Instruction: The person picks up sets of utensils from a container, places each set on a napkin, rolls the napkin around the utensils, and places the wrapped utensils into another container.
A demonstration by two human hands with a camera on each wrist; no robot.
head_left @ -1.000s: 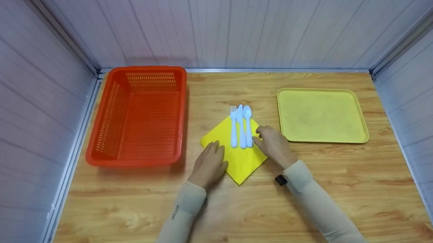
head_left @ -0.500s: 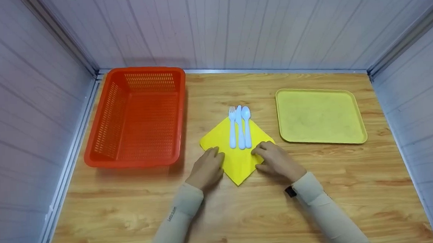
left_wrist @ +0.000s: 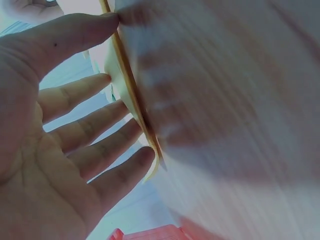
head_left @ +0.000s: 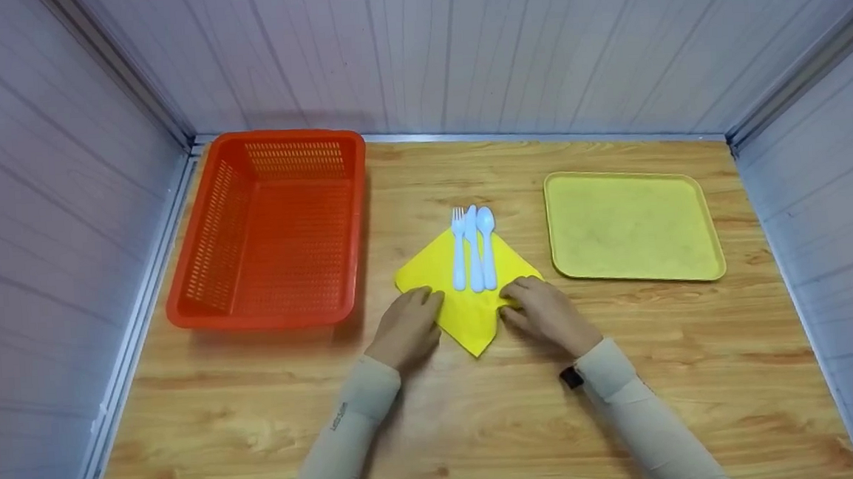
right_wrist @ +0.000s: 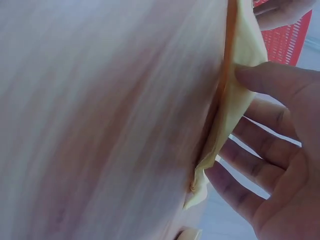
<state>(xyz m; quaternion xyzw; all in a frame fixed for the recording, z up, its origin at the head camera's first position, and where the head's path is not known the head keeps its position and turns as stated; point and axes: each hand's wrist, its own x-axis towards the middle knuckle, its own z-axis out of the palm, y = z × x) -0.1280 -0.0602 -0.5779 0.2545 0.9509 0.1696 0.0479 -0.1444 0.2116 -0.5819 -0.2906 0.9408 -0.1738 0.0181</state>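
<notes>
A yellow napkin (head_left: 468,318) lies turned like a diamond on the wooden table. On its upper half a light blue fork (head_left: 459,256), knife (head_left: 475,262) and spoon (head_left: 487,247) sit side by side, heads past the far edge. My left hand (head_left: 406,328) rests at the napkin's lower left edge; the left wrist view shows its fingers (left_wrist: 85,125) extended and spread, tips at the edge. At the lower right edge, my right hand (head_left: 546,315) pinches the napkin between thumb and fingers. The cloth (right_wrist: 235,110) buckles there in the right wrist view.
A red plastic basket (head_left: 357,258) with slotted walls stands at the back left. To the right lies a shallow yellow tray (head_left: 633,227). Pale panel walls (head_left: 415,55) enclose the table (head_left: 475,429) at the back and both sides.
My right hand has slid from beside the spoon down to the lower right edge and gripped it. That edge now bends inward, and the near corner has shifted slightly right. Cutlery lies unchanged.
</notes>
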